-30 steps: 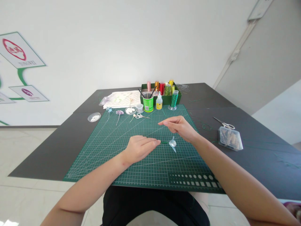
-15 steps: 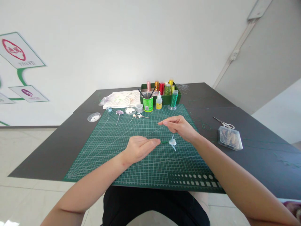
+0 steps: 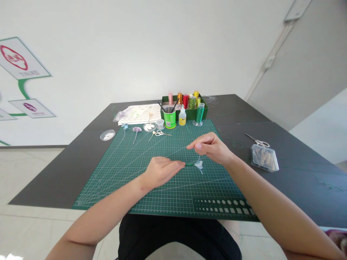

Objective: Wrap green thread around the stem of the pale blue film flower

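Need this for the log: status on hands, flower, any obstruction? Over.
Left hand holding flower by its green stem. Right hand close by, grip unclear. Flower held sideways, bloom rightward. No obstruction seen; glue bottle stands beyond.

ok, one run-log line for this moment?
left hand: holds pale-blue flower by green stem | right hand: near flower, grip unclear | under: cutting mat | beyond: small bottle, green spool

Upper wall panel (image 3: 31, 65): red emblem (image 3: 13, 57); capitals along lower edge read TONGWEI, second letter uncertain. Lower panel (image 3: 38, 112): purple emblem (image 3: 30, 107), caption illegible. Green tub (image 3: 170, 120), bottle (image 3: 182, 117) near cutting mat's (image 3: 127, 166) far edge: labels illegible.
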The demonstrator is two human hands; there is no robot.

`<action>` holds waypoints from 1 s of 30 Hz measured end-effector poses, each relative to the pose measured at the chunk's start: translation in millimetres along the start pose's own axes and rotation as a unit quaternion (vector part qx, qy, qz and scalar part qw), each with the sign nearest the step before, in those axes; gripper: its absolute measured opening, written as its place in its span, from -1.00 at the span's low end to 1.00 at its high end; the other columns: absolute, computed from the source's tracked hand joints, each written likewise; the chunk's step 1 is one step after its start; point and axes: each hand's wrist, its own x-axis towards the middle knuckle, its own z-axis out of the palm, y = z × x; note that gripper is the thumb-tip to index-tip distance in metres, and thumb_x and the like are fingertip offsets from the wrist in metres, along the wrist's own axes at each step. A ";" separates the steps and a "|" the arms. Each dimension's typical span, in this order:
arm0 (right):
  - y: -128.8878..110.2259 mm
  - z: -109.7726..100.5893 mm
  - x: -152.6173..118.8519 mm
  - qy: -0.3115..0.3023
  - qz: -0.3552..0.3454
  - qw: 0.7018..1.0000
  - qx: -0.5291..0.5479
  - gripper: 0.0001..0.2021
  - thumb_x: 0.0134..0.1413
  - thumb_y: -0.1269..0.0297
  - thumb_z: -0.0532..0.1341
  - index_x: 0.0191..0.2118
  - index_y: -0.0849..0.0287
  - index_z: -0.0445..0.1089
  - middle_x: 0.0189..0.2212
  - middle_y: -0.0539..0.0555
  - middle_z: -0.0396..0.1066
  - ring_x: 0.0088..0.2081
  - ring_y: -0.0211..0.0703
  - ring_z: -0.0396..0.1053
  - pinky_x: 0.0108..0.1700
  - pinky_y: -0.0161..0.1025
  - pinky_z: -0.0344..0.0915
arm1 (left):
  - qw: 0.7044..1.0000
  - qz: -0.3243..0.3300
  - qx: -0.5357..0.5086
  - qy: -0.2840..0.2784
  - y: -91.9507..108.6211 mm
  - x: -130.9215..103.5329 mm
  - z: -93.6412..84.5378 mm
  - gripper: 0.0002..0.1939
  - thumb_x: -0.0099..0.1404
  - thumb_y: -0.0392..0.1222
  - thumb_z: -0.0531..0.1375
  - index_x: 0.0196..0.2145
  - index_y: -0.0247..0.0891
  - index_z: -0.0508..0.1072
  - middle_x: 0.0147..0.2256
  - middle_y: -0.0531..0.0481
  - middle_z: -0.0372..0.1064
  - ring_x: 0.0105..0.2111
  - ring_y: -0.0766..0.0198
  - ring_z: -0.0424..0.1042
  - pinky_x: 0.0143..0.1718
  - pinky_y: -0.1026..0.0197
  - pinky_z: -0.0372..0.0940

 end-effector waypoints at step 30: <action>11.4 11.1 11.0 0.034 0.110 0.983 -0.145 -0.55 0.10 -0.06 0.35 -0.16 0.29 0.68 -0.71 -0.15 0.08 -0.58 -0.37 -0.13 -0.52 -0.28 -0.19 | 0.999 0.029 0.017 0.023 5.5 -1.5 -3.0 -0.87 0.47 -0.36 0.23 -0.05 -0.29 0.47 -0.18 -0.01 0.68 -0.51 0.41 0.53 -0.53 0.31 0.33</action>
